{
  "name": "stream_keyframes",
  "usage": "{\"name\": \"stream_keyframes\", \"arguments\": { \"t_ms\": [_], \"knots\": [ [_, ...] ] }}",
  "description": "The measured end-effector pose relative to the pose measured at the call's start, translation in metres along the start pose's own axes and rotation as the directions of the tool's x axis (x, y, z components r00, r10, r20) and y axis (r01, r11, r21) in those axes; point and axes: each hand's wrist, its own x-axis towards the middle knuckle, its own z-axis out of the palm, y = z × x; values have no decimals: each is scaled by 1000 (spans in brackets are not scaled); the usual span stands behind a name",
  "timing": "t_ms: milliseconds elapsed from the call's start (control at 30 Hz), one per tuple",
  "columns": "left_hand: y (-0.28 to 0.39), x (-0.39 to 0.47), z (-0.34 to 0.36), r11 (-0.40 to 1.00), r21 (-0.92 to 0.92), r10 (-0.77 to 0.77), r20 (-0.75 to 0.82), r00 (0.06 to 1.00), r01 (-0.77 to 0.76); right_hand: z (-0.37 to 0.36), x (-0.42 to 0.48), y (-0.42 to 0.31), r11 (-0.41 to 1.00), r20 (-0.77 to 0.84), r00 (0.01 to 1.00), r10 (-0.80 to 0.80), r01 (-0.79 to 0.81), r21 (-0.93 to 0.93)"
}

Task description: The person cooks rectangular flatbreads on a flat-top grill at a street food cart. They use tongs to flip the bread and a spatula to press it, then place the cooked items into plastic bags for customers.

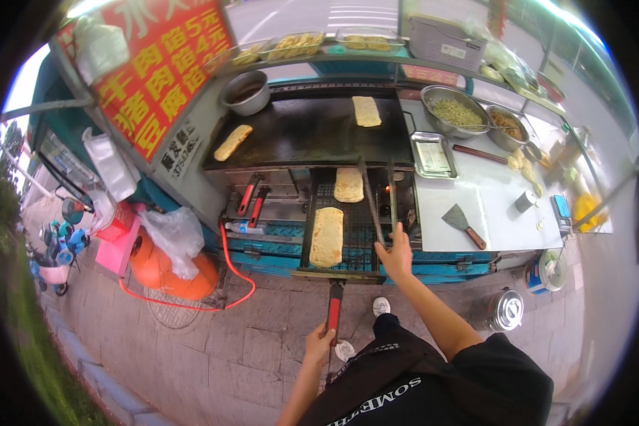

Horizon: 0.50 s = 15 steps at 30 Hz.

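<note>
My left hand (pixel 318 343) grips the black and red handle (pixel 334 311) of a wire-mesh grill drawer (pixel 355 239), which is pulled out below the griddle. Two flatbreads lie on the mesh, a larger one (pixel 327 237) near the front and a smaller one (pixel 349 185) behind it. My right hand (pixel 396 253) holds long metal tongs (pixel 382 205) at the drawer's right side, their arms spread and nothing between the tips. On the black griddle (pixel 303 128) are a pale flatbread (pixel 366 111) at the right and a browned one (pixel 233 142) at the left.
A metal pot (pixel 246 96) stands on the griddle's back left corner. The white worktop (pixel 442 213) at right bears a scraper (pixel 464 226), a rolling pin (pixel 480 154), a metal tray (pixel 433 154) and bowls of filling (pixel 454 112). An orange gas cylinder (pixel 173 266) with a red hose stands at left.
</note>
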Motion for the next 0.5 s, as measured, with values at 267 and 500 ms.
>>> {"name": "stream_keyframes", "arguments": {
  "t_ms": [267, 500],
  "knots": [
    [87, 130, 63, 1000, 8, -14, -11, 1000, 14, -96, 78, 121, 984, -114, 986, 123, -136, -116],
    [139, 263, 101, 999, -34, 8, -12, 1000, -8, -93, 222, 159, 909, -30, 966, 258, -253, -332]
  ]
}}
